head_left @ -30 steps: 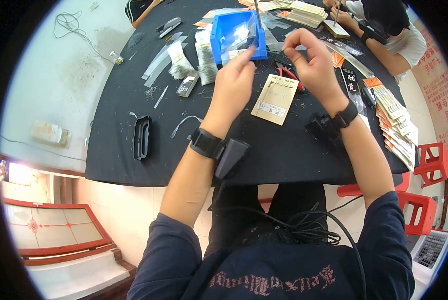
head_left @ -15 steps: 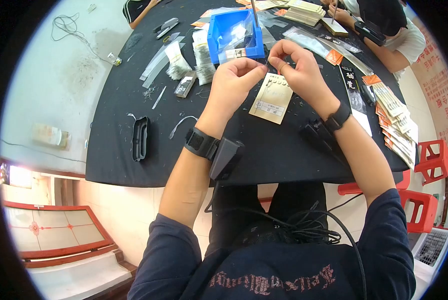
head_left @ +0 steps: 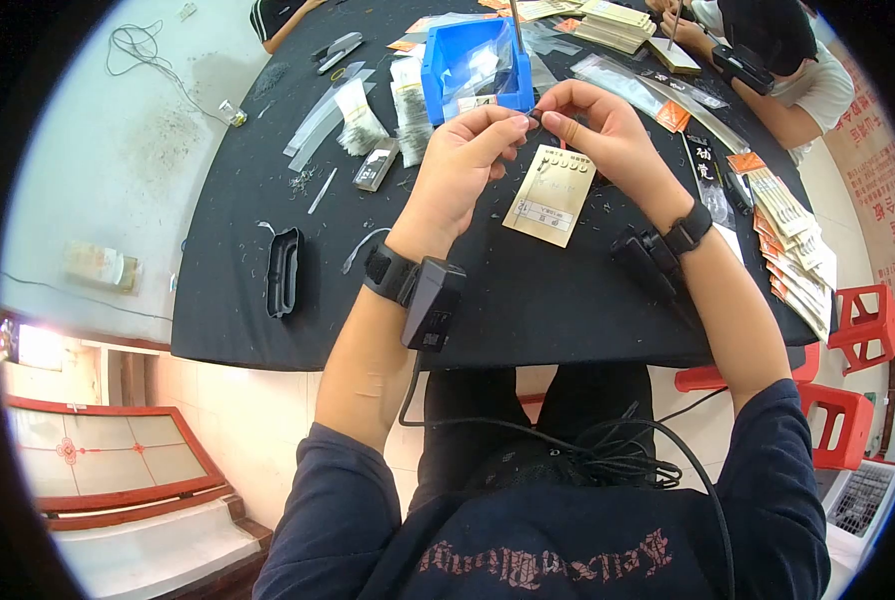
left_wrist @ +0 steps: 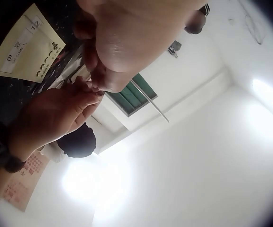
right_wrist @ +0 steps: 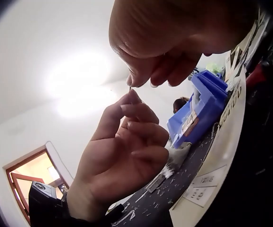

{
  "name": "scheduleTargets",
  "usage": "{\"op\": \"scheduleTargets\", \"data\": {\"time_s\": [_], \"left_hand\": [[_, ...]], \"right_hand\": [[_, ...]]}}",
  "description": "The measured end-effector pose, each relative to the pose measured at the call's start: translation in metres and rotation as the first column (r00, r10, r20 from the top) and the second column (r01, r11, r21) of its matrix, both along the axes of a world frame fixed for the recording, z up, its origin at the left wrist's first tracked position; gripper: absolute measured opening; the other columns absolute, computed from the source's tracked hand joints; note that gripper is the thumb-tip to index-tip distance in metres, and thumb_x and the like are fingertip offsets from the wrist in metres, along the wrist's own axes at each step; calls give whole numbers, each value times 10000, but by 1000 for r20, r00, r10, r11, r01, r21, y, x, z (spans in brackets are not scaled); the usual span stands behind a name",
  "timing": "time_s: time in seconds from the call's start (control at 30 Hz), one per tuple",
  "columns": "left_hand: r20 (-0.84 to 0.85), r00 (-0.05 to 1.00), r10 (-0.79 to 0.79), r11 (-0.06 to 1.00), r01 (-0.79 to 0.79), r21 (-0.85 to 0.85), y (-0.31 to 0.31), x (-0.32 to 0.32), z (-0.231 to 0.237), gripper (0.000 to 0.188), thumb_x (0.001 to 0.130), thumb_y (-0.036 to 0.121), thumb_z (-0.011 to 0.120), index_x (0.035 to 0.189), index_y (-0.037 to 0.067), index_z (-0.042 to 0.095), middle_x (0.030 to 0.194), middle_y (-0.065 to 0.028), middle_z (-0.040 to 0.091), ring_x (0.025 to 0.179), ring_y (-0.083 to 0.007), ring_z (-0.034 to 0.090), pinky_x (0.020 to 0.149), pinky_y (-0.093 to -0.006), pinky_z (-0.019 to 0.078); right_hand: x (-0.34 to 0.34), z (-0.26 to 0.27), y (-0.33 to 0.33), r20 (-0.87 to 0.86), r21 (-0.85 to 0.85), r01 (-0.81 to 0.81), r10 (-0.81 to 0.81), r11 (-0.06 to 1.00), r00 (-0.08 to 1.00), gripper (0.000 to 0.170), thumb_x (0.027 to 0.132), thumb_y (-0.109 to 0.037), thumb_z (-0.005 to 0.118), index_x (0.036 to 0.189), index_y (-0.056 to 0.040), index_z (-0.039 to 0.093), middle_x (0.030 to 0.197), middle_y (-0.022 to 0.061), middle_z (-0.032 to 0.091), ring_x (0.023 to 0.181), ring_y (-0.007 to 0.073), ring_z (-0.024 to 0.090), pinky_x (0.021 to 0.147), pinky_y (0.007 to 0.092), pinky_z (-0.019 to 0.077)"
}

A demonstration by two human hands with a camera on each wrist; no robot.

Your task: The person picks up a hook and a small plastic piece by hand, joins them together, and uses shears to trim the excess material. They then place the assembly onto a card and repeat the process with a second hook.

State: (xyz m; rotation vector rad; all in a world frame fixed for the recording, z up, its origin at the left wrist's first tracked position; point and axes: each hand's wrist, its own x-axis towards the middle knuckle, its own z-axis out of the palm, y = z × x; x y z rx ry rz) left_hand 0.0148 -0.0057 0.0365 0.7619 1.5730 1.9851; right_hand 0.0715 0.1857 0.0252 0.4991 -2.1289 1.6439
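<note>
Above the table, the left hand [head_left: 458,170] and right hand [head_left: 608,140] meet at their fingertips. In the right wrist view a tiny dark thing [right_wrist: 130,88] shows between the fingertips; it is too small to identify. The left hand [right_wrist: 127,151] pinches with thumb and forefinger, its other fingers curled, and the right hand [right_wrist: 169,38] pinches from above. A cream card [head_left: 551,196] with a row of small hooks or rings along its top lies just below the hands. Behind them stands a blue bin [head_left: 458,62] holding clear bags.
Left of the bin lie bundles in clear bags [head_left: 409,110], a small box [head_left: 376,166] and a black case [head_left: 284,273]. Stacked cards [head_left: 788,240] lie along the right edge. Another person [head_left: 778,70] sits at the back right. Red stools [head_left: 861,325] stand beyond the table.
The hands were apart a second ago, with the left by the bin; they came together at the fingertips. Since the middle frame, the left wrist has turned a little.
</note>
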Motion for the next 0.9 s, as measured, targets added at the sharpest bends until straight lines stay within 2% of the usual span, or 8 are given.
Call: {"op": "scheduleTargets", "data": {"time_s": [0.3,0.4,0.5,0.6,0.7,0.9], "left_hand": [[28,999,-33,999,32,33,0,0,0,118,918,189,636,967,84,659,814,65,564,730,-28,502,624,-180,395],[66,996,-54,997,50,65,1,1,0,113,919,184,632,963,83,655,821,62,563,732,-31,502,621,-183,394],[128,988,-85,992,72,102,0,0,1,114,923,180,625,971,79,650,821,58,560,733,-34,501,620,-186,394],[199,972,-128,982,97,161,1,1,2,116,928,179,618,982,80,644,813,58,553,733,-36,502,617,-190,394],[196,972,-129,984,102,145,0,1,2,118,930,181,615,987,81,639,816,59,550,734,-37,502,615,-191,396],[218,965,-147,982,116,150,1,1,1,124,930,189,617,987,81,634,835,58,555,740,-41,502,612,-190,401]], "right_hand": [[4,5,0,31,-41,-31,32,999,999,158,932,-195,627,991,-49,620,901,-31,588,789,26,503,678,184,408],[3,6,0,-5,-43,-14,14,999,1000,164,907,-183,652,949,-25,649,870,-15,628,845,69,543,781,244,443],[1,3,0,-13,-35,2,-2,999,1000,157,904,-176,654,943,-24,650,868,-18,628,844,69,543,781,247,443],[0,1,-2,-39,-46,-28,27,999,999,167,909,-185,654,949,-23,649,871,-19,627,842,65,541,772,238,441],[4,5,-4,11,-133,-51,53,990,999,187,916,-203,652,968,-24,647,876,-22,623,839,55,539,760,222,438],[5,9,0,11,-121,-44,46,992,999,202,919,-221,648,1000,-36,644,883,-27,615,832,39,535,737,204,435]]}}
